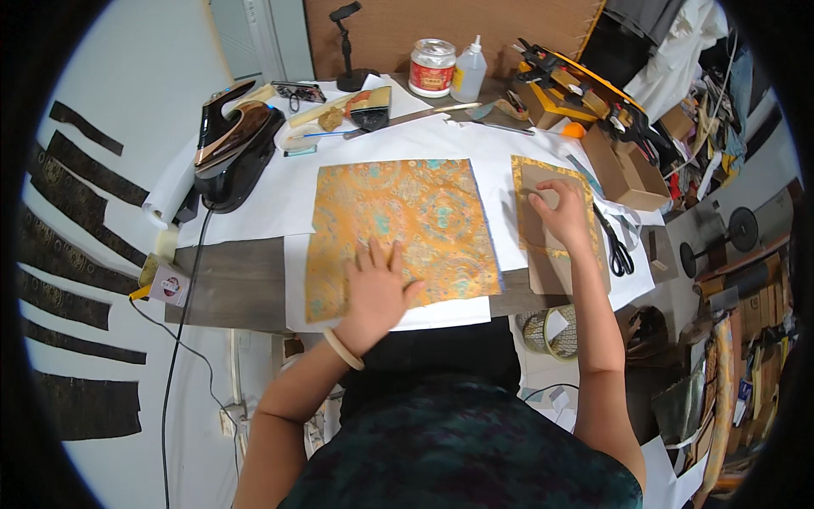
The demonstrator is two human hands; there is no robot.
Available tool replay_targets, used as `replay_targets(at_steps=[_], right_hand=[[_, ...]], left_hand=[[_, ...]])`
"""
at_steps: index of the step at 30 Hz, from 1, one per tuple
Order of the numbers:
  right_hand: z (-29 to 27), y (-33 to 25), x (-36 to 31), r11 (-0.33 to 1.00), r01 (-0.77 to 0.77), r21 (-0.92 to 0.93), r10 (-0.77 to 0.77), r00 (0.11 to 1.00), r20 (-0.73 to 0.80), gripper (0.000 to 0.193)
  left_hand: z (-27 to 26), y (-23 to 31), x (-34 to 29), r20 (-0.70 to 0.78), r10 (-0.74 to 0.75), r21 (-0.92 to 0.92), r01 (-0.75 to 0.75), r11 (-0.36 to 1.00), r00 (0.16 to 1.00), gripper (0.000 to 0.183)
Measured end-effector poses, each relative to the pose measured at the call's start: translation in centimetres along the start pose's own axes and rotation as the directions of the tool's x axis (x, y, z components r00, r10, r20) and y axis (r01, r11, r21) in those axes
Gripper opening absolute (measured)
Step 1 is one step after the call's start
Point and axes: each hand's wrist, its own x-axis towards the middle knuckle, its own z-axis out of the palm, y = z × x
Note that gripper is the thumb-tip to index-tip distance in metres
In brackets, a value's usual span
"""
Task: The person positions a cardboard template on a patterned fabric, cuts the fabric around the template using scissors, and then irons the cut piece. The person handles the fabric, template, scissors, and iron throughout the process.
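Note:
An orange brocade cloth point(398, 204) with a gold and turquoise pattern lies flat on white paper in the middle of the table. My left hand point(377, 293) rests on its lower part, palm down with fingers spread. To the right is a tan board point(527, 220) with strips of the same orange fabric along its edges. Over that board my right hand point(563, 212) hovers or lightly touches, its fingers curved and the thumb apart from them; nothing shows between them. Black-handled scissors point(621, 257) lie beside the board's right edge, their blades partly covered.
A black iron point(237, 157) stands at the left, its cord hanging over the table edge. Behind are a lidded jar point(432, 68), a squeeze bottle point(469, 72), a phone stand point(346, 51) and brushes. A cardboard box point(627, 174) and a tool rack point(585, 85) occupy the far right.

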Motion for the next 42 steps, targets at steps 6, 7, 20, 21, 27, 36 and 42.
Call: replay_targets(at_steps=[6, 7, 20, 21, 27, 36, 42], right_hand=[[4.3, -11.5, 4.7, 0.956, 0.276, 0.095, -0.28, 0.959, 0.03, 0.025], [5.2, -14.1, 6.1, 0.924, 0.324, 0.203, -0.339, 0.94, 0.042, 0.024], [26.2, -49.7, 24.6, 0.563, 0.779, 0.276, -0.819, 0.57, 0.06, 0.057], [27.5, -50.8, 25.5, 0.524, 0.799, 0.295, -0.849, 0.517, 0.107, 0.058], [30.0, -52.1, 28.9, 0.346, 0.889, 0.299, -0.933, 0.291, 0.213, 0.044], [8.3, -44.3, 22.8, 0.232, 0.965, 0.119, -0.972, 0.227, 0.053, 0.042], [3.9, -31.0, 14.0, 0.706, 0.691, 0.157, -0.683, 0.605, 0.409, 0.045]], left_hand=[[-1.1, -0.6, -0.7, -0.029, 0.046, -0.106, -0.049, 0.993, 0.999, 0.07], [-0.9, -1.6, -0.7, -0.091, 0.055, -0.126, -0.067, 0.99, 0.994, 0.069], [-0.6, -4.4, -2.2, -0.293, -0.175, -0.486, 0.012, 0.874, 0.94, 0.06], [0.0, -4.7, -2.5, -0.281, -0.183, -0.482, 0.026, 0.876, 0.942, 0.058], [1.2, -4.9, -2.9, -0.246, -0.223, -0.569, 0.046, 0.821, 0.943, 0.05], [1.1, -5.5, -2.9, -0.29, -0.239, -0.576, 0.03, 0.817, 0.927, 0.047], [1.7, -4.9, -2.8, -0.349, -0.21, -0.529, -0.007, 0.849, 0.913, 0.048]])
